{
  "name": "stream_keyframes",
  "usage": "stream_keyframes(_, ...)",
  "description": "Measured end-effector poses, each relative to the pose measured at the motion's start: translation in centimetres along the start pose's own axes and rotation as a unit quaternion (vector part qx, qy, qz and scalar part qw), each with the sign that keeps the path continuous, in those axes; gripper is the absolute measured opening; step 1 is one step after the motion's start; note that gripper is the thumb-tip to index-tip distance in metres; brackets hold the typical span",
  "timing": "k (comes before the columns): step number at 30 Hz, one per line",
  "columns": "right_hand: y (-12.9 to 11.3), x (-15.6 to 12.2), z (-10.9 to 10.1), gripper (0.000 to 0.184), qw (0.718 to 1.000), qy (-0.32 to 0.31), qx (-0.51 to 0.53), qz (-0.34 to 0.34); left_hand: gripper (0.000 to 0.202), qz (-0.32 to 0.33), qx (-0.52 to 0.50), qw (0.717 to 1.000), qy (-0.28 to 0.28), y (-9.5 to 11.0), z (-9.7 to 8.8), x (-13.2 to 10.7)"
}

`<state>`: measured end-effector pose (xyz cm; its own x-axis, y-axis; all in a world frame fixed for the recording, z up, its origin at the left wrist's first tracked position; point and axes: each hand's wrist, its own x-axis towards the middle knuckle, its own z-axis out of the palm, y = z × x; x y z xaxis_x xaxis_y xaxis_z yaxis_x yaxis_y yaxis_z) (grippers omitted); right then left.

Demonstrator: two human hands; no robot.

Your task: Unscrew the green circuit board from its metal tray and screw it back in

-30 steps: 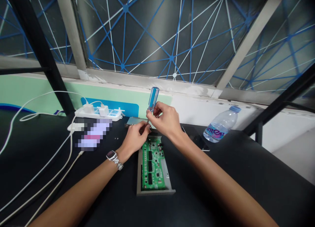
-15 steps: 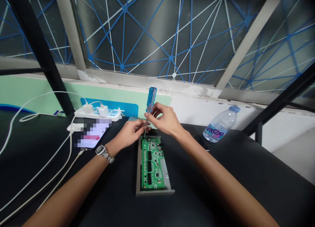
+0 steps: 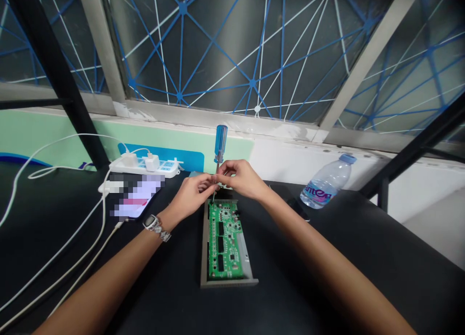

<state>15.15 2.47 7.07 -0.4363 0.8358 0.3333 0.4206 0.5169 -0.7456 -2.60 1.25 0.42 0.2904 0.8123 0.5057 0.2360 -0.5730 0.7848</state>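
One black bench (image 3: 279, 296), wall (image 3: 279, 158) behind, window (image 3: 218, 58) above. Left hand (image 3: 187, 197) and right hand (image 3: 241, 180) together, pinching near-upright screwdriver (image 3: 221, 140) over far end of board (image 3: 227, 247).

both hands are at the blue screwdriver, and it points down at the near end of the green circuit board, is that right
Not the near end: the head view shows the blue screwdriver pointing down at the far end of the green circuit board. The left hand and right hand are both at it.
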Motion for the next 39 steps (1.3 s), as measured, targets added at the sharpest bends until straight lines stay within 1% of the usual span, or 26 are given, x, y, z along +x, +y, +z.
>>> stream_keyframes(2, 0.0, 0.0, -0.1, 0.017, 1.000, -0.004, 0.009, 0.001, 0.022, -0.006, -0.019, 1.000, -0.008, -0.2, 0.0, 0.1)
stream_keyframes(6, 0.1, -0.1, -0.1, 0.012, 1.000, -0.010, 0.019, 0.008, 0.027, -0.024, -0.089, 0.994, -0.060, -0.4, -0.1, 0.2)
stream_keyframes(10, 0.0, -0.2, -0.1, 0.009, 1.000, -0.020, 0.021, -0.004, 0.022, -0.041, -0.110, 0.988, -0.105, -0.4, -0.2, 0.2)
stream_keyframes(12, -0.1, -0.2, -0.1, 0.009, 1.000, -0.022, 0.019, -0.013, 0.021, -0.047, -0.112, 0.986, -0.111, -0.4, -0.2, 0.2)
stream_keyframes(17, -0.1, -0.3, 0.0, 0.007, 1.000, -0.019, 0.013, -0.014, 0.021, -0.050, -0.109, 0.988, -0.098, -0.8, -0.1, 0.1)
stream_keyframes(20, 0.0, -0.3, 0.0, 0.009, 1.000, -0.016, 0.018, -0.005, 0.020, -0.052, -0.106, 0.990, -0.082, -1.1, 0.1, 0.1)
stream_keyframes(23, 0.0, -0.2, 0.2, 0.011, 0.999, -0.019, 0.044, 0.004, 0.020, -0.046, -0.095, 0.992, -0.063, -1.1, 0.2, 0.1)
stream_keyframes(29, 0.1, -0.2, 0.6, 0.010, 0.991, -0.044, 0.125, 0.028, 0.020, -0.032, -0.080, 0.995, -0.044, -0.8, 0.5, 0.0)
stream_keyframes(33, 0.0, -0.2, 0.8, 0.010, 0.989, -0.049, 0.131, 0.038, 0.023, -0.027, -0.071, 0.997, -0.034, -1.0, 0.8, 0.0)
stream_keyframes(39, 0.0, -0.2, 1.2, 0.014, 0.986, -0.053, 0.148, 0.051, 0.025, -0.027, -0.072, 0.997, -0.020, -1.6, 1.2, 0.0)
